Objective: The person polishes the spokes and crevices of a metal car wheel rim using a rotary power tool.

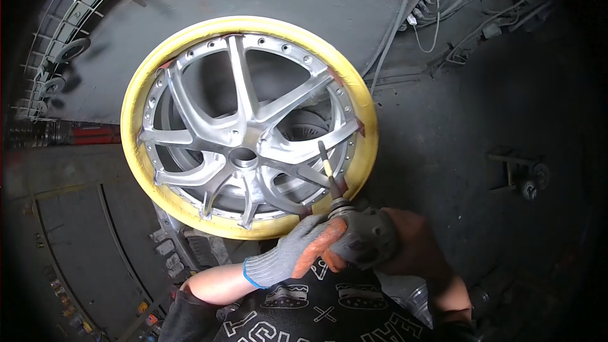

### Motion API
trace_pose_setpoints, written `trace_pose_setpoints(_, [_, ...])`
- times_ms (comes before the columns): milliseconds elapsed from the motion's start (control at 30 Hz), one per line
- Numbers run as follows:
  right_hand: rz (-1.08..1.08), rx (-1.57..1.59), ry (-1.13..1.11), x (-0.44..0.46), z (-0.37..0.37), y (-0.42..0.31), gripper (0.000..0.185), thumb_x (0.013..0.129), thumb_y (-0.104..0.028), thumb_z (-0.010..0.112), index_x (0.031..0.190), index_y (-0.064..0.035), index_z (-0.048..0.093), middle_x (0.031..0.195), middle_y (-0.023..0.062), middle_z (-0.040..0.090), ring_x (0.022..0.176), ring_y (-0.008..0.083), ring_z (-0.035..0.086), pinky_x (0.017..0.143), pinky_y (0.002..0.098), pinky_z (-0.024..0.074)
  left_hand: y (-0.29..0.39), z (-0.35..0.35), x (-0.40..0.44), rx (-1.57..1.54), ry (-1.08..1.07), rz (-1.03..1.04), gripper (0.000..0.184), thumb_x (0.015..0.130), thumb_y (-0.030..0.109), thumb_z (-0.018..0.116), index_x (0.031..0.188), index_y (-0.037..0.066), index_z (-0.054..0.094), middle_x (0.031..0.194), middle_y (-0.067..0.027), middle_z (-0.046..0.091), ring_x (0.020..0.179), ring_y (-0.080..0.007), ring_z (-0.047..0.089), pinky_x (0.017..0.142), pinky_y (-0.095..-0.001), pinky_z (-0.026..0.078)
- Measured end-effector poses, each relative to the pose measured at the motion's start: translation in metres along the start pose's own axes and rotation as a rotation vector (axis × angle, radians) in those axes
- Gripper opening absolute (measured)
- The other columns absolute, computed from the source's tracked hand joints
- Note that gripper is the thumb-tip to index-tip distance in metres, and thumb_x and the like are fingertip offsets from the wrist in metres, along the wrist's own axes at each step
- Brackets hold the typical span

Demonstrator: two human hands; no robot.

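Fingers [327,239] (gloved) grip — one tool [369,235].

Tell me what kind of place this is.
Probably a wheel repair or metal-finishing workshop, judging by the silvery spoked wheel with its yellow-covered rim, the handheld power tool, and the cables beyond.

A broad, dull grey surface [291,0], wall or tabletop being hard to tell, spans the back. A white wire rack [76,16] lines its left edge, with round rings [73,50] beside the wires. Loose cables [437,12] tangle past its right edge. Light catches its middle; the dark, speckled floor [430,152] to the right sinks into deep shadow.
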State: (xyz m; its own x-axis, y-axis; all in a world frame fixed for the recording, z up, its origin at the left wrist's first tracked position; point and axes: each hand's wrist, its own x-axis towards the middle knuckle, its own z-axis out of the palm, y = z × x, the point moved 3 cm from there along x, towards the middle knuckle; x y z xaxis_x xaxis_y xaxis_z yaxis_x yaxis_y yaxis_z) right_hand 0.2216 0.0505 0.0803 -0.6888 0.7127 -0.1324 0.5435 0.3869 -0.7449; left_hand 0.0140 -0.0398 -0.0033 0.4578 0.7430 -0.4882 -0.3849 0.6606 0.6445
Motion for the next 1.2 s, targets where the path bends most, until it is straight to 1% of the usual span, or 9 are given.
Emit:
trace_pose_setpoints(233, [0.003,-0.009,-0.001,0.006,0.036,-0.030,0.069,0.063,-0.037,0.088,0.114,-0.0010,0.058,0.096,0.0181,0.067,0.085,0.0393,0.068,0.075,0.0473,0.0550,-0.013,-0.033,-0.035,0.570,-0.036,0.080,0.034,0.108,0.023,0.043,0.131,0.000,0.053,0.107,-0.0115,0.057,0.093,-0.0179,0.063,0.077,-0.0276,0.053])
trace_pose_setpoints(333, [-0.009,-0.048,0.003,0.012,0.049,-0.043,0.067,0.064,-0.037,0.088,0.112,-0.0015,0.058,0.093,0.0175,0.067,0.083,0.0391,0.068,0.074,0.0467,0.0551,-0.041,-0.054,-0.048,0.078,0.151,0.006,0.039,0.106,0.028,0.049,0.132,0.001,0.053,0.104,-0.0114,0.055,0.080,-0.0184,0.060,0.071,-0.0271,0.051])
trace_pose_setpoints(433, [0.010,-0.021,0.064,0.016,0.054,-0.044,0.066,0.061,-0.036,0.091,0.108,-0.0001,0.062,0.094,0.0183,0.069,0.084,0.0397,0.070,0.075,0.0450,0.0559,-0.032,-0.063,-0.054,0.195,0.157,0.107,0.047,0.105,0.039,0.050,0.132,0.001,0.054,0.105,-0.0120,0.060,0.079,-0.0214,0.065,0.069,-0.0288,0.054])
trace_pose_setpoints(500, [-0.008,-0.009,0.068,0.016,0.052,-0.042,0.066,0.061,-0.036,0.091,0.108,-0.0001,0.062,0.094,0.0187,0.069,0.084,0.0396,0.070,0.074,0.0451,0.0562,0.036,-0.025,-0.056,-0.330,0.020,-0.064,0.048,0.104,0.043,0.053,0.130,0.002,0.056,0.104,-0.0128,0.066,0.083,-0.0238,0.069,0.068,-0.0323,0.058])
trace_pose_setpoints(733, [-0.062,-0.130,0.080,0.001,0.009,-0.026,0.058,0.059,-0.028,0.087,0.104,-0.0011,0.062,0.094,0.0171,0.068,0.085,0.0391,0.069,0.076,0.0446,0.0555,0.043,0.005,-0.011,-0.173,-0.070,-0.238,0.055,0.103,0.051,0.053,0.129,0.003,0.054,0.106,-0.0136,0.067,0.086,-0.0272,0.071,0.069,-0.0389,0.062])
trace_pose_setpoints(933, [-0.078,-0.215,0.110,-0.009,-0.024,0.010,0.055,0.058,-0.025,0.085,0.103,-0.0020,0.061,0.094,0.0162,0.066,0.085,0.0391,0.068,0.077,0.0467,0.0543,0.020,0.029,0.030,-0.346,-0.130,-0.228,0.031,0.107,0.019,0.047,0.122,-0.007,0.058,0.108,-0.0247,0.067,0.097,-0.0331,0.071,0.075,-0.0407,0.063])
trace_pose_setpoints(1000, [-0.070,-0.204,0.085,-0.008,-0.033,0.021,0.052,0.067,-0.022,0.079,0.108,0.0002,0.058,0.094,0.0182,0.066,0.087,0.0384,0.067,0.078,0.0474,0.0531,0.011,0.037,0.045,-0.371,-0.124,-0.138,0.061,0.094,0.037,0.069,0.139,0.002,0.047,0.121,-0.0167,0.062,0.090,-0.0329,0.071,0.065,-0.0379,0.062])
trace_pose_setpoints(1067, [-0.068,-0.200,0.087,-0.006,-0.039,0.033,0.053,0.066,-0.023,0.080,0.108,-0.0002,0.058,0.094,0.0182,0.066,0.087,0.0384,0.067,0.078,0.0473,0.0530,0.014,0.039,0.052,-0.290,-0.100,-0.151,0.036,0.105,0.026,0.053,0.120,-0.007,0.056,0.107,-0.0255,0.067,0.094,-0.0343,0.071,0.074,-0.0405,0.063])
trace_pose_setpoints(1200, [-0.086,-0.205,0.098,-0.005,-0.047,0.054,0.056,0.063,-0.024,0.081,0.108,-0.0009,0.057,0.093,0.0180,0.065,0.087,0.0384,0.066,0.077,0.0471,0.0528,0.032,0.061,0.071,-0.218,-0.001,-0.178,0.042,0.102,0.034,0.058,0.117,-0.005,0.056,0.102,-0.0231,0.068,0.089,-0.0341,0.072,0.070,-0.0401,0.063])
